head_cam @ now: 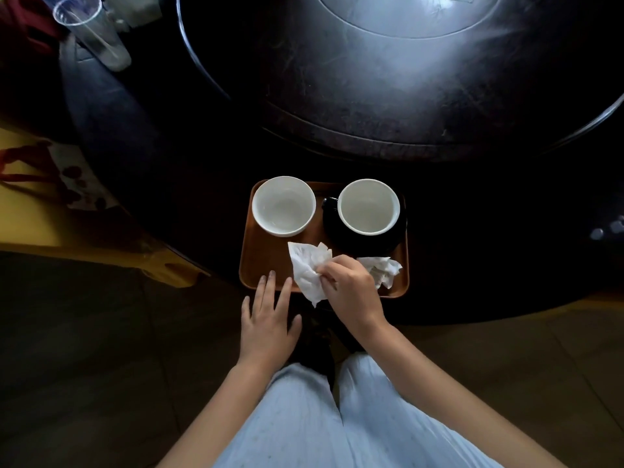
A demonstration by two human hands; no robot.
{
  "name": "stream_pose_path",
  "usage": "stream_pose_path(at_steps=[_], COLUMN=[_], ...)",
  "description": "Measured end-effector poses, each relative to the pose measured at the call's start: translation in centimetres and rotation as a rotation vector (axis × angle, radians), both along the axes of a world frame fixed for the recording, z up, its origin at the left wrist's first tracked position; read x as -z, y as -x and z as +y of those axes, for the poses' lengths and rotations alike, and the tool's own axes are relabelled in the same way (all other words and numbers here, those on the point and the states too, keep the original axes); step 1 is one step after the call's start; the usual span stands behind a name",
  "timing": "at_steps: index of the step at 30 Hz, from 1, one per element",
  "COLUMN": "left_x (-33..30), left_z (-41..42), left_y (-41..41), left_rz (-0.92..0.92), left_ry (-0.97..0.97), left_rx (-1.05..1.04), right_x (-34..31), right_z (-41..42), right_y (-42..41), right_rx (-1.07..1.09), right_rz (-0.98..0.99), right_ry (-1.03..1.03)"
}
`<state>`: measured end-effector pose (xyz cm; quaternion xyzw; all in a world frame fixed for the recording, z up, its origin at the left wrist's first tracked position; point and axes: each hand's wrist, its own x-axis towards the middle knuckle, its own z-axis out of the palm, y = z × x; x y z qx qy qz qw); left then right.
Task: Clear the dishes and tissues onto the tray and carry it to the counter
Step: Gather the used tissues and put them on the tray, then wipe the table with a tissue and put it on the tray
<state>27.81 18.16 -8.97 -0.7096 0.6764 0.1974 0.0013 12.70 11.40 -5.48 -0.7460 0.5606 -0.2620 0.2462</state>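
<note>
A brown wooden tray [263, 265] lies at the near edge of the dark round table [371, 157]. On it stand a white bowl [283, 206] at the left and a second white bowl [368, 206] resting on a black dish [361, 243] at the right. My right hand [351, 292] pinches a crumpled white tissue [307, 268] over the tray's front. Another crumpled tissue [385, 270] lies on the tray just right of that hand. My left hand [268, 319] is flat with fingers spread, its fingertips touching the tray's front left edge.
A clear plastic cup [91, 32] lies tilted at the far left on the table. A raised round turntable [405, 62] fills the table's middle. A yellow chair seat [40, 214] with a patterned cloth sits to the left. My light trousers [320, 417] are below.
</note>
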Motion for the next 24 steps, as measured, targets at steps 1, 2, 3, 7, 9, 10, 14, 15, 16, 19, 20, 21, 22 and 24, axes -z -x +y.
stream_pose_path(at_steps=[1,2,3,7,9,10,14,15,16,19,20,21,22,24], left_x=[-0.3,-0.7,-1.2,-3.3,-4.2,-4.5,-5.4,-5.5,-5.5,-5.0,-4.7,-4.3,-3.9,-2.9], left_z=[0.1,0.1,0.0,-1.0,-1.7,-2.1,-3.9,-4.3,-4.7,-5.7,-5.9,-6.2,-6.4,-6.9], left_y=[0.3,0.6,1.0,3.8,5.8,6.9,11.5,12.7,13.9,17.6,19.0,20.5,21.9,24.9], left_rz=[0.025,0.065,0.109,0.263,0.334,0.356,0.384,0.381,0.372,0.332,0.316,0.293,0.265,0.202], left_ry=[0.045,0.097,0.153,0.330,0.372,0.385,0.399,0.392,0.385,0.366,0.355,0.339,0.320,0.265], left_rx=[-0.001,0.000,0.007,0.087,0.142,0.168,0.268,0.283,0.289,0.267,0.254,0.240,0.224,0.174], right_x=[-0.8,-1.5,-2.3,-4.7,-5.5,-5.7,-6.3,-6.3,-6.3,-6.2,-6.1,-6.0,-5.8,-5.5], right_z=[0.2,0.5,0.7,1.5,1.8,1.8,1.8,1.6,1.5,0.9,0.7,0.6,0.4,-0.1], right_y=[0.5,1.1,1.9,6.4,9.0,10.4,15.8,17.2,18.7,23.2,24.9,26.6,28.5,32.7], right_rx=[0.027,0.048,0.065,0.137,0.195,0.226,0.311,0.326,0.338,0.362,0.368,0.370,0.372,0.370], right_rz=[-0.018,-0.023,-0.015,0.093,0.142,0.163,0.203,0.205,0.205,0.199,0.197,0.194,0.185,0.168], right_ry=[0.034,0.067,0.096,0.160,0.188,0.201,0.233,0.233,0.232,0.231,0.226,0.217,0.205,0.174])
